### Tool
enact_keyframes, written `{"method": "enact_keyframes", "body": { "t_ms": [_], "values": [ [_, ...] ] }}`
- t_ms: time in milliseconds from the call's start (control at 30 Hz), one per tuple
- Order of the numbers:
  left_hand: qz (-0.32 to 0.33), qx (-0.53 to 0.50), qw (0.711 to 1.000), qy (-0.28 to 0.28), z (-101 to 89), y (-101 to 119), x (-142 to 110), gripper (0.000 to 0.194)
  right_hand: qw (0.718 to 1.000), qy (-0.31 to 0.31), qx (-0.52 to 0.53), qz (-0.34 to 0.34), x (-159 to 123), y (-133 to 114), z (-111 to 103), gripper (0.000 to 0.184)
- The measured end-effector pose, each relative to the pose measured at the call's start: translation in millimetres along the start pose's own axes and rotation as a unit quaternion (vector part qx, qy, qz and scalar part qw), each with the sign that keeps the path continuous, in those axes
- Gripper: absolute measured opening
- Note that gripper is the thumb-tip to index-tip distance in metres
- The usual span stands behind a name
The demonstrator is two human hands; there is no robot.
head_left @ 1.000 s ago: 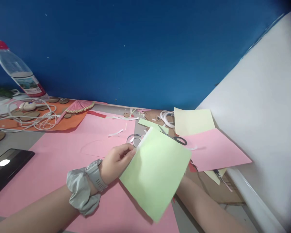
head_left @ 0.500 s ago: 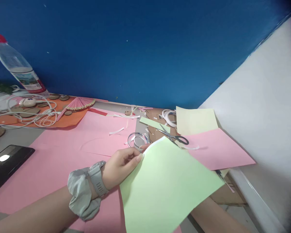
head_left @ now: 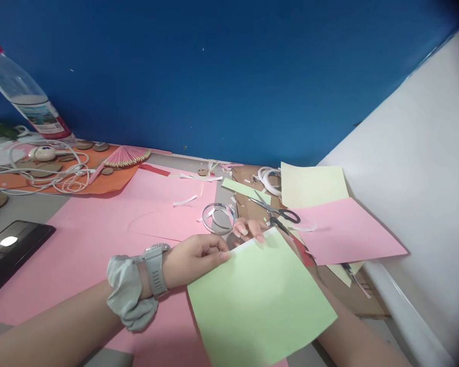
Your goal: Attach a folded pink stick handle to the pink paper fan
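Note:
A light green sheet of paper (head_left: 260,300) is held tilted over the pink paper, with a narrow white strip (head_left: 248,245) along its top edge. My left hand (head_left: 199,260), with a grey watch and a scrunchie at the wrist, pinches the sheet's upper left corner between thumb and fingers. Fingers of my right hand (head_left: 248,229) curl over the top edge from behind, one fingertip touching the white strip. The sheet hides much of that hand. Just beyond lie a clear tape roll (head_left: 219,218) and scissors with black handles (head_left: 288,215).
Large pink paper (head_left: 99,255) covers the table, with a phone (head_left: 15,255) at left. Behind are a tilted bottle (head_left: 42,120), white cable (head_left: 74,178), and pink folded fan (head_left: 128,157). Cream (head_left: 313,186) and pink sheets (head_left: 352,232) lie at right. A blue wall stands behind.
The green sheet has turned so its white-stripped edge lies flatter across the top. My right hand's fingers, hidden before, have come up over that edge. My left hand keeps its pinch.

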State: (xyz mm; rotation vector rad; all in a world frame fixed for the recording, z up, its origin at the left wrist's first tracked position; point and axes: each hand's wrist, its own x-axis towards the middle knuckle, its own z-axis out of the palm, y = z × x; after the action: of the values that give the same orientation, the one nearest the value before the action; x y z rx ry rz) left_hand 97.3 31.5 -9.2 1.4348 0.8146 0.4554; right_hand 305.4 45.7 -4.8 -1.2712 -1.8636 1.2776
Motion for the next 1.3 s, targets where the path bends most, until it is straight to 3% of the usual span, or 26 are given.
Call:
{"method": "enact_keyframes", "body": {
  "t_ms": [67,100,167,267,400,567,700,867,1100,1300],
  "values": [
    [0.004,0.057,0.998,-0.009,-6.0,8.2,-2.1,0.031,0.997,-0.017,0.069,0.009,-1.1,-3.8,-4.4,0.059],
    [0.010,0.108,0.994,-0.012,-9.3,13.9,-3.8,0.029,0.993,-0.035,0.107,0.022,-1.8,-8.5,-6.9,0.059],
    [0.019,0.224,0.974,-0.013,-14.5,26.7,-7.9,0.025,0.985,-0.085,0.135,0.063,-4.4,-22.5,-11.3,0.043],
    [0.029,0.341,0.939,-0.017,-14.7,42.3,-14.5,0.020,0.987,-0.124,-0.023,0.096,-11.9,-48.7,-13.5,0.027],
    [0.008,0.432,0.902,0.008,-4.1,48.3,-21.4,0.020,0.969,-0.166,-0.166,0.077,-24.3,-72.4,-8.1,0.015],
    [0.042,0.461,0.886,0.025,0.9,39.2,-33.1,0.021,0.948,-0.138,-0.285,0.027,-32.2,-67.8,5.7,0.021],
    [0.055,0.483,0.874,-0.005,-3.1,26.5,-46.5,0.019,0.954,-0.133,-0.268,-0.001,-34.1,-53.8,20.4,0.022],
    [0.026,0.484,0.874,0.024,-1.5,10.5,-56.5,0.021,0.967,-0.095,-0.235,-0.017,-38.9,-41.1,34.6,0.017],
    [0.064,0.470,0.877,0.076,5.2,-2.8,-54.5,0.020,0.965,-0.064,-0.251,-0.050,-40.0,-35.6,44.3,0.015],
    [0.070,0.460,0.882,0.076,7.1,-4.8,-51.6,0.020,0.959,-0.043,-0.262,-0.098,-39.6,-26.8,51.5,0.013]
  ]
}}
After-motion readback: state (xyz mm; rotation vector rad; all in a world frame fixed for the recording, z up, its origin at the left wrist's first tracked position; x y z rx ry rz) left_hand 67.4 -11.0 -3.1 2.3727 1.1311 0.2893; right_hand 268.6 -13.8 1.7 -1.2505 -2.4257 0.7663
